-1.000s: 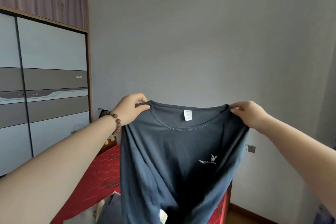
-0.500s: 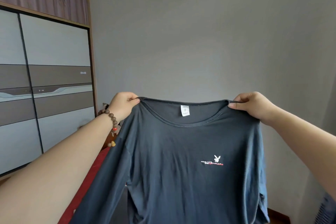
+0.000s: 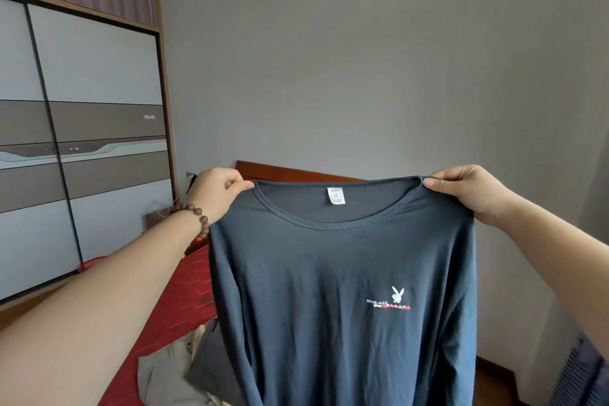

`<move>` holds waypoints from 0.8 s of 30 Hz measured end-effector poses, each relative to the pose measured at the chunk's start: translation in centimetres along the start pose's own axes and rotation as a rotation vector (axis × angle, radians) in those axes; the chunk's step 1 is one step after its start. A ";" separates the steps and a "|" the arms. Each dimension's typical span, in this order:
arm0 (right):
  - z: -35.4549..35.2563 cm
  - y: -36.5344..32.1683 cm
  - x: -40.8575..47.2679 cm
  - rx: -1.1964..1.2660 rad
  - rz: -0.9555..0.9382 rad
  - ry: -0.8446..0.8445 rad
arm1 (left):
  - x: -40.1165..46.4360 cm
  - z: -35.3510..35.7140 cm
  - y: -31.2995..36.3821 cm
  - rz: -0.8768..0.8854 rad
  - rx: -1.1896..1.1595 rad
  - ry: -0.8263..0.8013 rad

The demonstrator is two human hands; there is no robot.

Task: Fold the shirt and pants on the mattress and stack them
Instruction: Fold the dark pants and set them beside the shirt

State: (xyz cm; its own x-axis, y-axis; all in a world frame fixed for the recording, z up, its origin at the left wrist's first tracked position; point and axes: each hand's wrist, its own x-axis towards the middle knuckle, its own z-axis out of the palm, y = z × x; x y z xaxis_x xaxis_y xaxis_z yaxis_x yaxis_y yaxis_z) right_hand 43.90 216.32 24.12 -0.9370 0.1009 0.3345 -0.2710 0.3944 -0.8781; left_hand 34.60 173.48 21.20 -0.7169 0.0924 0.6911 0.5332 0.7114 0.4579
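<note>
Up front, shirt (image 3: 342,273) pinched by L hand (image 3: 216,194) & R hand (image 3: 468,191), hiding mattress (image 3: 178,303), headboard (image 3: 283,171).

Shirt (image 3: 342,273) held up in front of the bed, left hand (image 3: 214,194) at its left shoulder, right hand (image 3: 471,191) at its right, mattress (image 3: 184,300) below and behind, rumpled clothes (image 3: 171,369) on it, headboard (image 3: 280,171) behind the collar, wardrobe (image 3: 82,128) to the left.

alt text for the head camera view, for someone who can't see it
Left hand and right hand pinch a dark blue shirt by its shoulders, holding it up over a red mattress with crumpled clothes.
</note>
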 end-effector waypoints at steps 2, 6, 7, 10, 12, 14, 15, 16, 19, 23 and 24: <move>0.2 0.0 -0.1 -0.006 -0.012 0.045 | -0.2 0.0 0.0 0.024 0.023 0.016; 0.6 -0.3 -0.2 -0.041 -0.040 0.066 | -0.1 0.1 0.3 -0.063 -0.230 -0.053; 0.6 -0.4 -0.2 -0.050 -0.047 0.055 | 0.0 0.1 0.5 -0.093 -0.295 -0.070; 0.9 -0.6 -0.1 -0.076 -0.071 0.041 | -0.2 0.2 1.0 -0.189 -0.474 -0.146; 1.2 -0.7 0.1 -0.037 -0.081 0.049 | -0.2 0.3 1.4 -0.208 -0.568 -0.185; 1.3 -0.9 0.0 0.075 -0.040 -0.015 | -0.1 0.2 1.6 -0.157 -0.518 -0.202; 1.2 -0.9 -0.2 0.126 -0.003 -0.080 | -0.1 0.2 1.6 -0.125 -0.475 -0.220; 1.0 -1.0 -0.4 0.173 0.034 -0.145 | -0.1 0.1 1.6 -0.102 -0.428 -0.251; 1.2 -0.3 -0.7 0.079 0.095 -0.119 | -0.4 0.5 0.8 -0.105 -0.159 -0.407; 4.7 1.0 -0.8 -0.462 0.086 0.179 | -1.2 2.6 0.1 -0.277 -0.104 -0.531; 5.8 1.2 -0.9 -0.397 0.097 0.186 | -1.4 3.1 0.5 -0.297 -0.162 -0.525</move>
State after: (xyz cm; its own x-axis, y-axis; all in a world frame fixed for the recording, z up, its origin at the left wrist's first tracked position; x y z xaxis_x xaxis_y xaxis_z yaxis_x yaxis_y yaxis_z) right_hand 43.09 211.35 20.80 -0.8884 0.3027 0.3450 -0.0447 0.6911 -0.7213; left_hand 34.45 175.82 18.74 -0.9483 0.2661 0.1731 0.3089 0.6484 0.6958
